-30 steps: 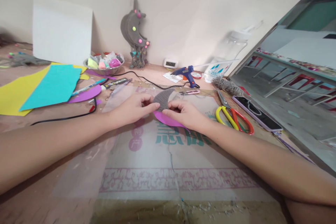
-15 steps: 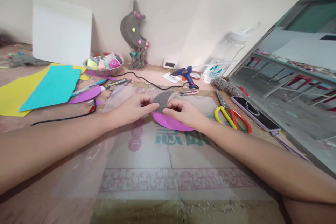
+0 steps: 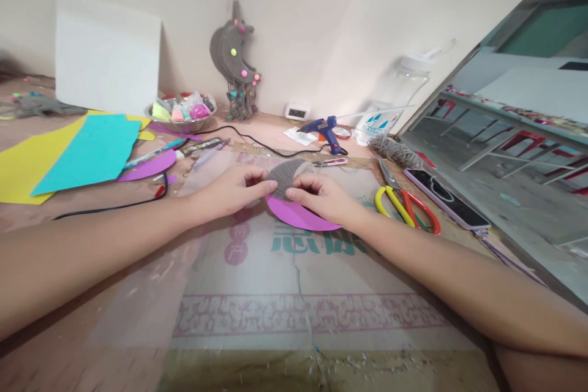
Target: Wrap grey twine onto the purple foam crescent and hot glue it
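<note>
Between both hands is a curved purple cutout [image 3: 305, 215], one end covered with rows of grey yarn [image 3: 282, 175]. My left hand [image 3: 236, 188] is closed, its thumb and fingers pinching the yarn-covered part at its left edge. My right hand [image 3: 319, 193] is closed too, with thumb and fingertips on the yarn at the right side. The purple part shows bare below the fingers and runs under the right wrist. Loose yarn strands [image 3: 315, 166] lie just behind the right hand. The fingers hide part of the cutout.
Scissors [image 3: 404, 208], a phone [image 3: 445, 199] and a grey yarn bundle [image 3: 395, 152] lie on the right. Behind stand a blue glue gun [image 3: 327, 131], a bottle [image 3: 395, 98] and a yarn-covered moon ornament [image 3: 232, 52]. Coloured sheets [image 3: 89, 153] and a bowl [image 3: 184, 127] are left.
The purple cutout's lower edge has dipped very slightly. Both hands keep their grip in nearly the same place.
</note>
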{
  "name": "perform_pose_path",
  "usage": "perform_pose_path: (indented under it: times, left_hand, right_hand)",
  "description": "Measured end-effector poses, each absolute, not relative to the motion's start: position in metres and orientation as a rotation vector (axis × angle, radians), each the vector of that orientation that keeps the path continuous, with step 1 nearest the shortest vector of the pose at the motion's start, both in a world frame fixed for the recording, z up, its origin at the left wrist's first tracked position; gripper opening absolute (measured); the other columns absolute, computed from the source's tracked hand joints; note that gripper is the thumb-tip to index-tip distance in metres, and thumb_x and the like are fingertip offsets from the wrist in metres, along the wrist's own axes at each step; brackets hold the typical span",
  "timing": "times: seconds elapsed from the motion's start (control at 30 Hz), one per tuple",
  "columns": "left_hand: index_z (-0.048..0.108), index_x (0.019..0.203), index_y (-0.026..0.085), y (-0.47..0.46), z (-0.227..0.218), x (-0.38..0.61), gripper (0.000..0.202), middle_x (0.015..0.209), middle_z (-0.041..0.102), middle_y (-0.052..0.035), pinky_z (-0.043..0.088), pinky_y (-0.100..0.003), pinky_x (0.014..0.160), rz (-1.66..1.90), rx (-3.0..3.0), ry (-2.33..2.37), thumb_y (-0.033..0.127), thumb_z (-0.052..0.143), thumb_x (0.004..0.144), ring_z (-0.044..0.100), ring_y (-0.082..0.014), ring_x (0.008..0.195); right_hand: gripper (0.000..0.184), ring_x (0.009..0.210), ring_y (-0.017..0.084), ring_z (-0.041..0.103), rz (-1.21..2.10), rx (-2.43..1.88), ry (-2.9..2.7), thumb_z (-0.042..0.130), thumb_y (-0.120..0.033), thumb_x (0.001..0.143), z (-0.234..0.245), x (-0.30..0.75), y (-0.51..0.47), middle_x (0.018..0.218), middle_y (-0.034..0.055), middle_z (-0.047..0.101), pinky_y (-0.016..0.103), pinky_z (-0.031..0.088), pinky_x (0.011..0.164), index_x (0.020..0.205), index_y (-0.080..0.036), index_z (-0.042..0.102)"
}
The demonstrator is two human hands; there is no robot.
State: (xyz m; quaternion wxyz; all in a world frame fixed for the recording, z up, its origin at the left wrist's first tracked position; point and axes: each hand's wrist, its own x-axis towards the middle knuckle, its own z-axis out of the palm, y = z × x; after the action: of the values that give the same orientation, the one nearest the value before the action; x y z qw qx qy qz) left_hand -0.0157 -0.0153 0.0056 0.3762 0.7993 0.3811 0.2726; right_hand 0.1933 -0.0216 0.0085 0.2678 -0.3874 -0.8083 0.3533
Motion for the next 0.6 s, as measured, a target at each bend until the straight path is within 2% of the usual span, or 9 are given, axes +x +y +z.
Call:
perform_pose_path:
  times: [0.1, 0.37, 0.47, 0.6]
  left_hand:
    - [0.045, 0.063, 0.017, -0.0165, 0.0056, -0.0158, 0.031, 0.058, 0.038, 0.0049, 0.031, -0.024, 0.052, 0.688, 2.078, 1.003, 0.039, 0.047, 0.086, 0.039, -0.0096, 0.055]
    - [0.052, 0.069, 0.017, -0.0158, 0.0049, -0.0165, 0.028, 0.061, 0.046, 0.0037, 0.034, -0.023, 0.053, 0.691, 2.038, 0.996, 0.039, 0.046, 0.086, 0.043, -0.0101, 0.057]
    - [0.049, 0.066, 0.017, -0.0172, 0.007, -0.016, 0.029, 0.06, 0.043, 0.0042, 0.032, -0.024, 0.053, 0.691, 2.07, 1.023, 0.038, 0.046, 0.086, 0.041, -0.0101, 0.057]
    - [0.042, 0.061, 0.017, -0.019, 0.0075, -0.0143, 0.033, 0.058, 0.036, 0.0052, 0.03, -0.025, 0.053, 0.687, 2.135, 1.035, 0.038, 0.047, 0.086, 0.037, -0.0097, 0.056]
  right_hand:
    - [0.033, 0.058, 0.009, 0.033, 0.94, -1.05, -2.202, 0.05, -0.041, 0.085, 0.0068, 0.1941, -0.0211, 0.061, -0.0045, 0.034, 0.023, 0.029, 0.055, 0.063, -0.017, 0.045]
    - [0.034, 0.06, 0.01, 0.036, 1.038, -0.977, -2.189, 0.045, -0.043, 0.088, 0.0061, 0.1978, -0.0194, 0.062, -0.0038, 0.036, 0.024, 0.031, 0.057, 0.066, -0.018, 0.044]
    - [0.033, 0.058, 0.009, 0.035, 0.996, -1.019, -2.175, 0.051, -0.044, 0.085, 0.0074, 0.1942, -0.0211, 0.061, -0.0045, 0.036, 0.024, 0.03, 0.055, 0.065, -0.018, 0.045]
    - [0.026, 0.057, 0.009, 0.035, 0.941, -1.09, -2.182, 0.057, -0.036, 0.08, 0.0081, 0.1893, -0.0239, 0.061, -0.0045, 0.039, 0.024, 0.029, 0.054, 0.065, -0.017, 0.048]
